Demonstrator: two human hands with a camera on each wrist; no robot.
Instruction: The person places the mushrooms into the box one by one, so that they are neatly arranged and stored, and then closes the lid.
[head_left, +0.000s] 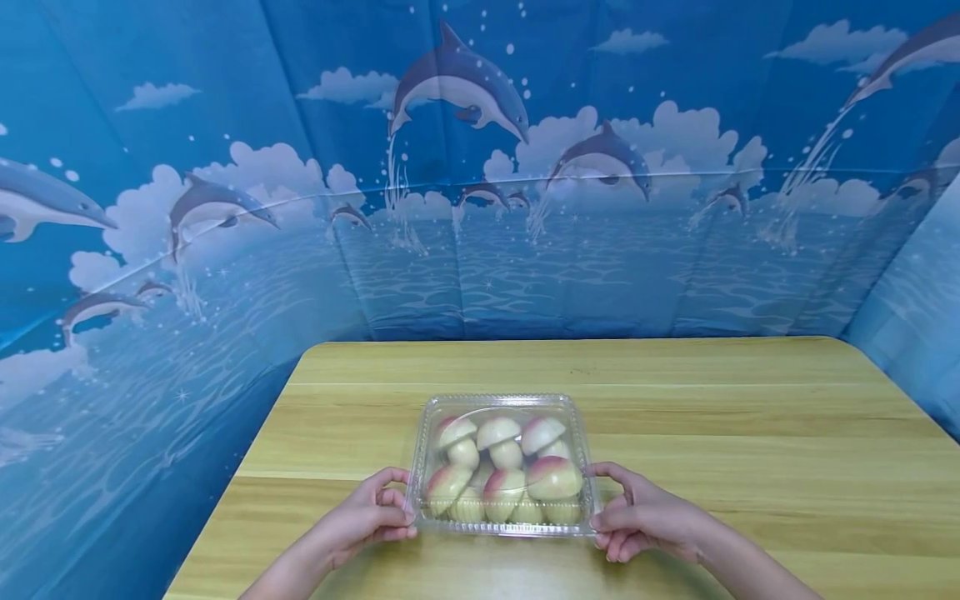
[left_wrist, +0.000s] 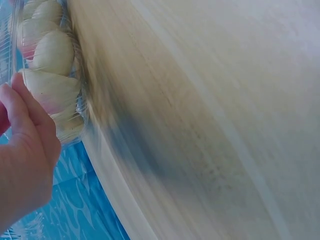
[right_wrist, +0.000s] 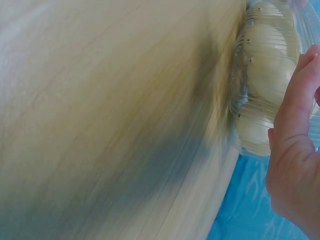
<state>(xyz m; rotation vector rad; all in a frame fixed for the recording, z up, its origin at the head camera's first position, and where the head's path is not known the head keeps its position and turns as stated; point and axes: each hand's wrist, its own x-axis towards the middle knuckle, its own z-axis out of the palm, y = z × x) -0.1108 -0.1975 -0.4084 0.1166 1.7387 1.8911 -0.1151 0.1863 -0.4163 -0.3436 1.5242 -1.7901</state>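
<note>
A clear plastic clamshell box (head_left: 498, 399) stands in the lower middle of the head view, its ridged lid closed. Inside, several pale mushroom-shaped buns (head_left: 498, 432) with pink-tinged caps sit in two rows. My left hand (head_left: 367, 517) pinches the box's left edge between thumb and fingers. On the opposite side, my right hand (head_left: 648, 517) grips the right edge near the front corner. Both wrist views show the ridged side of the box, with buns (left_wrist: 52, 52) pressed close behind the plastic in the left one. Fingertips of the right hand (right_wrist: 297, 135) overlap the rim in the right wrist view.
The wooden table (head_left: 750, 417) spreads under and around the box, with rounded far corners. Behind it and along both sides hangs a blue curtain (head_left: 525, 275) printed with dolphins, clouds and waves.
</note>
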